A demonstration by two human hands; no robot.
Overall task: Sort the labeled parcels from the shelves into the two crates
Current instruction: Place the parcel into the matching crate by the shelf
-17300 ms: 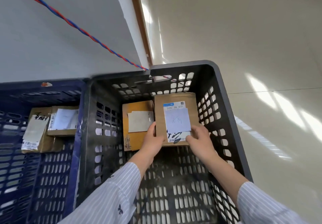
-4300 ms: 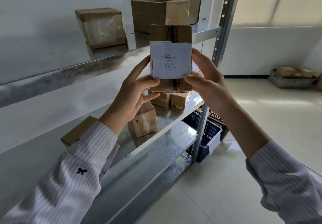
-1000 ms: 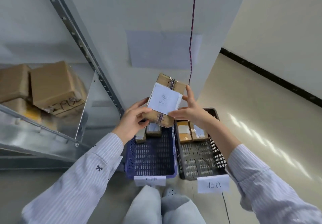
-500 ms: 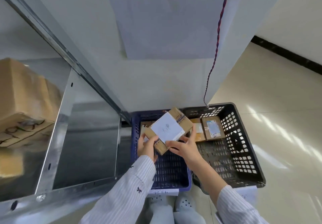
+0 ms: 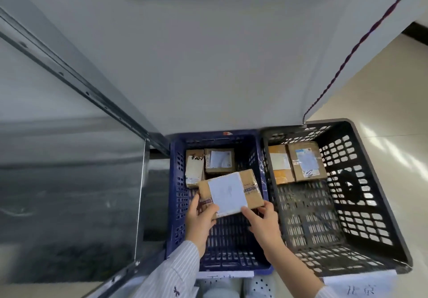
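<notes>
- The labeled parcel (image 5: 230,192) is pinched at its near edge by the left hand (image 5: 200,219) and the right hand (image 5: 264,222).
- It is held over the blue crate (image 5: 178,193); the black crate (image 5: 352,195) is seen right of the grip.

- I see a brown taped parcel (image 5: 231,193) with a white label (the writing is too blurred to read), tilted above the blue crate (image 5: 172,205), pinched between the left hand (image 5: 200,216) and right hand (image 5: 264,223).
- Two flat parcels (image 5: 219,160) lie at that crate's far end.
- The black crate (image 5: 361,205) touches it and holds two more parcels (image 5: 306,161).
</notes>
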